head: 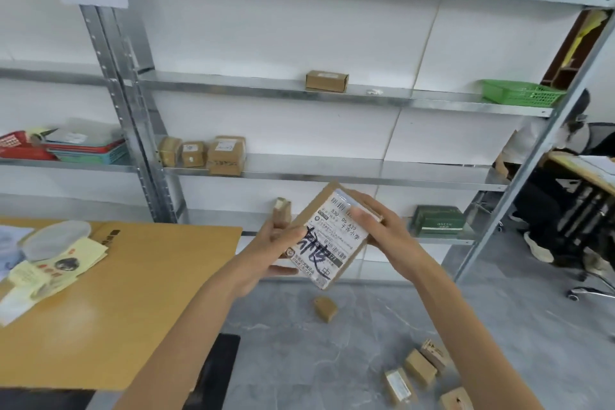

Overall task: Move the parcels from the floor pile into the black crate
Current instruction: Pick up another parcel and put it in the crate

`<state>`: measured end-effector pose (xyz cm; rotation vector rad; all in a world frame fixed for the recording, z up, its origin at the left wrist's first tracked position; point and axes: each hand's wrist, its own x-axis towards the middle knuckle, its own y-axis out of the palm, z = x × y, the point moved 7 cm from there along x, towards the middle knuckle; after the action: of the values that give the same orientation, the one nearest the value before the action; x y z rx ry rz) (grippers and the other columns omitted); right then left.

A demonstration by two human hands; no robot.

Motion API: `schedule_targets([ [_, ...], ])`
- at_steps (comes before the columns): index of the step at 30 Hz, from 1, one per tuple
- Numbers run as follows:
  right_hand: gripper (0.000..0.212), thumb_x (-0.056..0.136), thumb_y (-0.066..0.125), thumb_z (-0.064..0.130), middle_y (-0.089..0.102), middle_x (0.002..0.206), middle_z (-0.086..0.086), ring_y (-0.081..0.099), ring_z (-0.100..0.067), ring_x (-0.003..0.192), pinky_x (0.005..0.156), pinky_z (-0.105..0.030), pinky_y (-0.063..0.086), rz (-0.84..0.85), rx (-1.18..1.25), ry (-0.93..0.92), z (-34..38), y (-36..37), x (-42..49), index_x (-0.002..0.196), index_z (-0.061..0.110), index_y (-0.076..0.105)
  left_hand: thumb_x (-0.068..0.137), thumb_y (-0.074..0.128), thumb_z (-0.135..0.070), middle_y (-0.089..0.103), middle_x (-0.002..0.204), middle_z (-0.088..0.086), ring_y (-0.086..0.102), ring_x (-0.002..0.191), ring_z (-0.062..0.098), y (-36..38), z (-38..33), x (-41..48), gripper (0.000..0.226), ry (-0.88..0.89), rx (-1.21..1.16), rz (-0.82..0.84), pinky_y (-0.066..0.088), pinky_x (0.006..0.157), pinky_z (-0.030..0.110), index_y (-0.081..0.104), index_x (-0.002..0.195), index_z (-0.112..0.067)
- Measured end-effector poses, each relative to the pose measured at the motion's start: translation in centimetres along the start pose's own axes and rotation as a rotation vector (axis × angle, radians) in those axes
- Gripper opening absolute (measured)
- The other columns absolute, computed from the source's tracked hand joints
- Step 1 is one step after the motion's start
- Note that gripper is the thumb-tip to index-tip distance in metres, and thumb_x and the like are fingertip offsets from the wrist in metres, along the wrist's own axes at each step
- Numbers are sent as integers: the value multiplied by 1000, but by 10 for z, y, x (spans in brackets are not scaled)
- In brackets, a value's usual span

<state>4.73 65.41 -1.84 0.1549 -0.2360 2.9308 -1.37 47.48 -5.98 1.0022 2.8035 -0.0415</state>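
Observation:
Both my hands hold up a flat brown parcel (332,236) with a white shipping label and black handwriting, in front of the shelving. My left hand (273,250) grips its lower left edge, thumb on the label. My right hand (376,223) grips its upper right edge, with its fingers over the top corner. Several small brown parcels (419,373) lie on the grey floor at the lower right, and one more parcel (325,308) lies alone below my hands. A black object (216,373), perhaps the crate, shows partly under the tabletop at the bottom.
A wooden table (133,293) with papers stands at left. Metal shelving (332,173) ahead carries small boxes (206,155), a green basket (522,93) and a green box (437,220). A person sits at a desk at far right (545,176).

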Motion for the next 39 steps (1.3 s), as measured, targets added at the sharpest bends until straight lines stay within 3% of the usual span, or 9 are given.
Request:
schedule_targets([
  [6,67,75,49,69,39,145,11,47,-5,126,107,-40,40,-220,162,-28,0,100,-22,137,48,32,66,72,-46,66,111,16,69,98,26,-52,28,-65,68,131,-274,-132,58,72,35,40,123,-29],
  [10,63,86,52,54,51,138,18,57,3,115,85,-23,53,-97,211,-13,-15,166,-53,141,54,23,63,72,-55,62,115,11,69,98,21,-72,41,-96,65,127,-258,-202,58,77,41,40,117,-35],
  [16,48,95,53,30,61,128,9,64,-4,106,75,-21,54,-91,209,-14,-11,191,-76,139,44,39,80,62,-50,60,118,0,61,105,13,-110,53,-138,42,6,19,-258,51,91,37,44,106,-22],
  [19,48,92,57,35,61,128,6,61,-13,114,91,-36,53,-39,227,14,-12,206,-88,137,43,42,82,61,-49,62,115,0,60,107,14,-125,51,-159,41,15,-23,-323,50,92,40,46,107,-21],
  [22,54,83,65,44,61,128,-2,63,-21,112,95,-47,52,21,228,59,-16,225,-103,134,45,46,82,63,-45,63,114,1,63,102,13,-133,47,-181,36,56,-76,-366,54,78,32,44,112,-38],
  [25,62,76,64,52,62,126,-1,65,-19,109,95,-49,51,85,242,106,-23,246,-121,135,46,44,83,64,-39,61,117,5,62,105,18,-139,50,-202,36,39,-67,-348,55,76,35,48,114,-47],
  [28,66,75,62,53,62,125,-3,65,-20,108,96,-50,51,128,246,137,-24,263,-138,137,46,41,83,65,-36,61,121,8,61,109,21,-147,55,-228,46,19,-71,-364,55,85,41,47,125,-40],
  [34,72,68,64,55,59,127,-5,65,-20,107,89,-43,55,205,253,163,-20,323,-174,135,45,40,87,61,-33,65,119,6,63,107,19,-179,73,-292,59,6,-60,-379,55,80,36,37,140,-35],
  [39,80,61,69,57,58,128,-8,67,-22,105,91,-47,54,254,251,157,-13,397,-195,135,45,40,90,58,-31,70,109,-1,66,102,14,-235,91,-349,50,0,-23,-375,56,82,36,39,137,-36],
])
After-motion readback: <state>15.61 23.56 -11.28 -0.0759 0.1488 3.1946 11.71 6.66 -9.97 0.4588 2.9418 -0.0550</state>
